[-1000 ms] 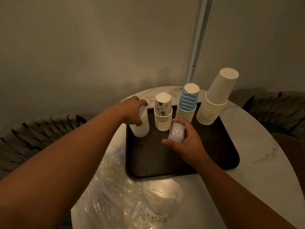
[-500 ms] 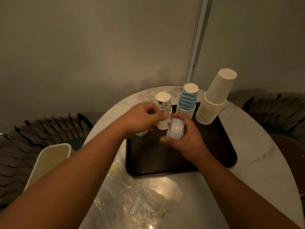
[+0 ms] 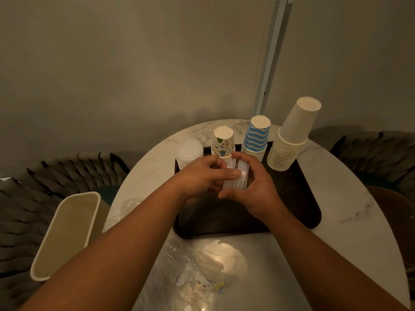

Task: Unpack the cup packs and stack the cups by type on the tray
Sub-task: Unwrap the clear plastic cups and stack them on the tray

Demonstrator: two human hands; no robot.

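A dark tray (image 3: 298, 212) lies on the round marble table. Along its far side stand upside-down stacks: clear plastic cups (image 3: 188, 152), small patterned cups (image 3: 222, 142), blue-striped cups (image 3: 256, 138) and tall plain white cups (image 3: 292, 135). Above the tray's middle, my right hand (image 3: 253, 187) grips a short sideways stack of clear plastic cups (image 3: 235, 178). My left hand (image 3: 202, 178) pinches the same stack from the left, thumb across it. Both hands hide most of it.
Crumpled clear plastic wrapping (image 3: 193, 272) lies on the table (image 3: 350, 221) in front of the tray. A beige bin (image 3: 67, 232) stands at the table's left edge. Woven chairs (image 3: 51, 173) flank the table, and a wall rises right behind.
My left hand left the clear cup stack at the tray's far left and came over to the short clear stack in my right hand, now gripping it too.
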